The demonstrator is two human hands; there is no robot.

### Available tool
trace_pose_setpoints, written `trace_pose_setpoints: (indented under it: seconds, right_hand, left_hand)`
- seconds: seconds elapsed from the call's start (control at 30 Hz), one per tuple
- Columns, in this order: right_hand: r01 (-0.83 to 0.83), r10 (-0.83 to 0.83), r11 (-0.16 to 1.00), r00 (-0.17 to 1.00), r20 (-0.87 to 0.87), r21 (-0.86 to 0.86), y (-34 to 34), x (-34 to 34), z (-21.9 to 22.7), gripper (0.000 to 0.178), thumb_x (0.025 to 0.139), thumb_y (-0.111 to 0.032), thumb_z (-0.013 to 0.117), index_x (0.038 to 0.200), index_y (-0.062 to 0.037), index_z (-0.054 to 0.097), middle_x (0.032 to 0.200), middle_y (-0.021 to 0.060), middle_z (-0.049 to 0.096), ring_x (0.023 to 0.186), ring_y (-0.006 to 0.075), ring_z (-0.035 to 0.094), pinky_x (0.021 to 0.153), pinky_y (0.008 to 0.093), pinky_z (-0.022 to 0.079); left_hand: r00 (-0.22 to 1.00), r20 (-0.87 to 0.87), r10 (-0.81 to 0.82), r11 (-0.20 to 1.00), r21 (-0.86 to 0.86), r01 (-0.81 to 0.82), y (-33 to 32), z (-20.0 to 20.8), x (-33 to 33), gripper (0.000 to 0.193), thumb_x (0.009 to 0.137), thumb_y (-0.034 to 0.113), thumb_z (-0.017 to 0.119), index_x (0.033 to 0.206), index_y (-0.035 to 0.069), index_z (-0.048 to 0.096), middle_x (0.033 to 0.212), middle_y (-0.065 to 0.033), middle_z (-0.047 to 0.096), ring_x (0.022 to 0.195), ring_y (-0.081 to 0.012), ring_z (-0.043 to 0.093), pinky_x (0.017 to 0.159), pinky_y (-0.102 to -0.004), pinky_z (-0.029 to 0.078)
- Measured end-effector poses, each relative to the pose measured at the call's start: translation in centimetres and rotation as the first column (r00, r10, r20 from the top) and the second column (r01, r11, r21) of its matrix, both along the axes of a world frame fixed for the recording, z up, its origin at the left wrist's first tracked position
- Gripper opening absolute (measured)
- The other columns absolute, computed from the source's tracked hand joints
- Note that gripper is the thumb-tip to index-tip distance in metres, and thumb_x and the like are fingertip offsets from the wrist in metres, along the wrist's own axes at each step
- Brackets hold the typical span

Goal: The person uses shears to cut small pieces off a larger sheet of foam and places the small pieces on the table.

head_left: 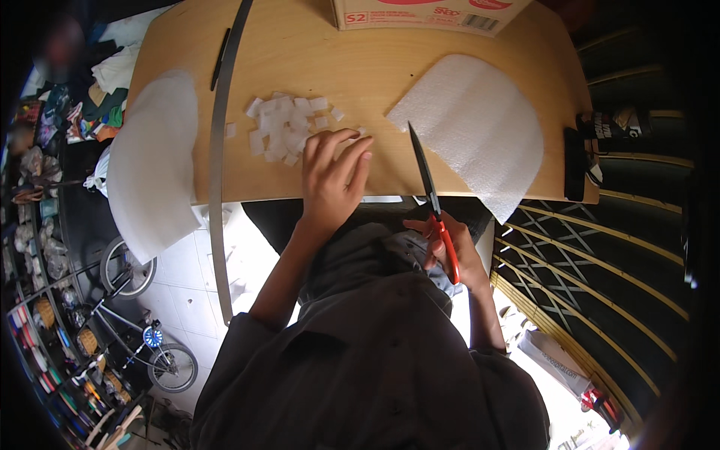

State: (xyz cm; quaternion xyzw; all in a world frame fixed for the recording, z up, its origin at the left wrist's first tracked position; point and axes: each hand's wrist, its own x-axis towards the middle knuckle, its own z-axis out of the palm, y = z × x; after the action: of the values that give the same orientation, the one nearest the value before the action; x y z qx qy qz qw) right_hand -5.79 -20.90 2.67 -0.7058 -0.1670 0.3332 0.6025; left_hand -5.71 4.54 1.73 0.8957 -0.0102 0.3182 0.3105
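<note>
— Looking down from the head camera, what do I have?

— My left hand (334,176) lies open, fingers spread, on the wooden table (315,52) beside a pile of small white foam cubes (283,129). My right hand (448,251) is clamped on red-handled scissors (433,202), blades together, pointing at the foam sheet (472,127).

— Which step?

— Between cuts, I judge; next calls for feeding foam to the blades.
</note>
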Motion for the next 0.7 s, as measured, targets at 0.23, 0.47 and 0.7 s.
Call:
trace_pose_setpoints:
  seconds: [0.23,0.47,0.7]
  right_hand:
    - [-0.030,0.026,0.991,0.999,-0.032,-0.134,-4.6,-0.5,0.0,0.093,0.082,-0.087,0.035,0.094,0.0026,0.056,0.084,0.0133,0.072,0.050,0.0121,0.059,0.045,0.0289,0.048]
    - [-0.124,0.104,0.972,0.989,-0.110,-0.201,-6.9,-1.0,0.2,0.092,0.082,-0.087,0.037,0.098,0.0008,0.060,0.073,0.0076,0.066,0.050,0.0141,0.060,0.046,0.0282,0.049]
    - [-0.138,0.126,0.980,0.988,-0.084,-0.145,-5.5,-0.5,0.3,0.086,0.084,-0.084,0.040,0.096,-0.0006,0.059,0.077,0.0069,0.064,0.049,0.0146,0.059,0.048,0.0274,0.050]
  left_hand:
    - [0.967,-0.240,0.086,0.988,0.146,-0.052,-4.0,0.1,4.8,0.044,0.082,0.017,0.074,0.119,-0.001,0.059,0.116,-0.0150,0.057,0.100,-0.0338,0.054,0.089,-0.0451,0.044]
    - [0.958,-0.278,0.074,0.994,0.100,-0.047,-4.0,-0.3,6.2,0.043,0.076,0.015,0.080,0.112,0.002,0.061,0.106,-0.0117,0.062,0.098,-0.0321,0.055,0.088,-0.0461,0.043]
    - [0.936,-0.322,-0.144,0.824,-0.562,-0.067,-5.4,0.0,5.2,0.031,0.082,0.003,0.075,0.110,-0.001,0.062,0.088,-0.0101,0.068,0.059,-0.0130,0.056,0.054,-0.0293,0.046]
